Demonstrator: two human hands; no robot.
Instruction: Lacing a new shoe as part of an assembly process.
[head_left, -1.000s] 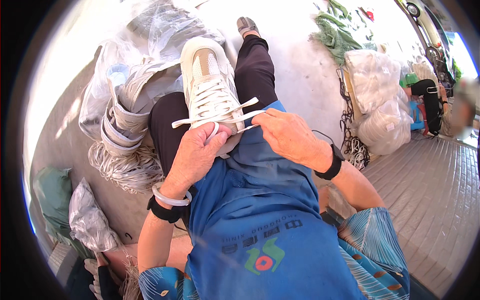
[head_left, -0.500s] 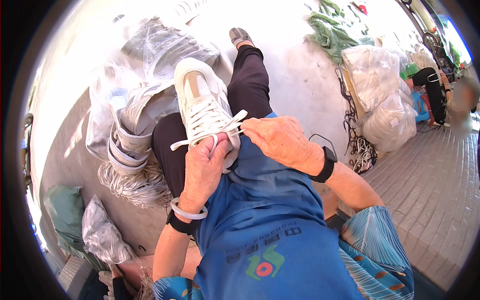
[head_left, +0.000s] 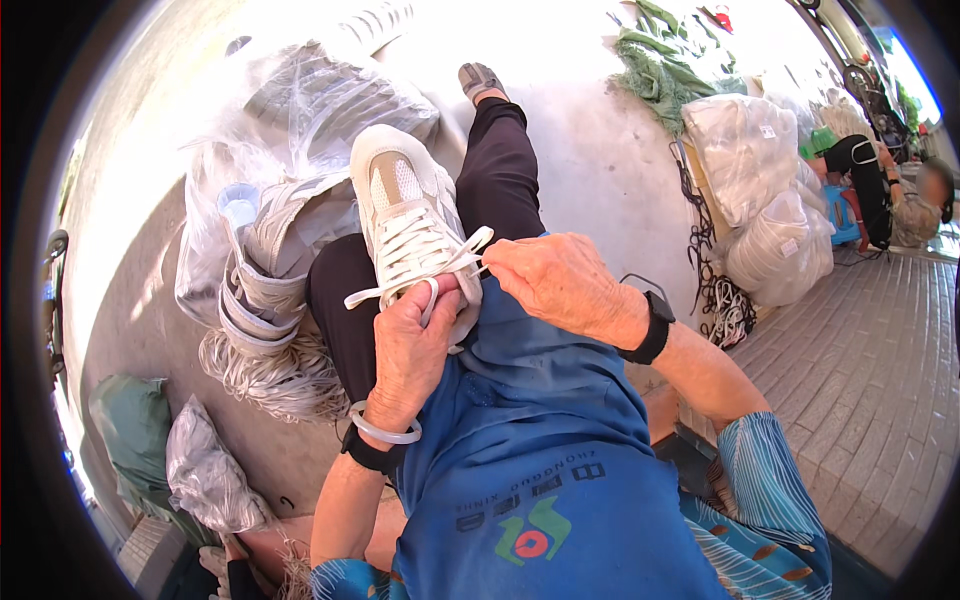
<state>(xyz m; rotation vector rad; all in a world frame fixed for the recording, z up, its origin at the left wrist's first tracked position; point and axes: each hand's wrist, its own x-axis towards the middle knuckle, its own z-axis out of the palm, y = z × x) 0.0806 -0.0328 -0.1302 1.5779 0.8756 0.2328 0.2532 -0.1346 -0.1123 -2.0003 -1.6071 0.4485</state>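
Observation:
A white and beige sneaker [head_left: 388,185] rests on my lap, toe pointing away from me. White laces [head_left: 412,240] run through its eyelets, with a loop and a loose end at the collar. My left hand [head_left: 412,335] grips the shoe's collar, thumb over a bent lace; its fingers are partly hidden behind the shoe. Just right of the shoe, my right hand [head_left: 560,285] pinches a lace between thumb and fingertips, drawing it out from the knot area.
At the left lie stacked grey shoe uppers [head_left: 262,290] and a bundle of pale laces [head_left: 275,375]. Plastic-wrapped bundles [head_left: 745,160], dark cords [head_left: 700,230] and green netting [head_left: 670,70] lie right. A green sack [head_left: 130,430] sits lower left. Another person [head_left: 865,180] sits far right.
The shoe and my left hand have shifted very slightly down and right in view. Both hands keep their hold; the lace loop looks nearly the same.

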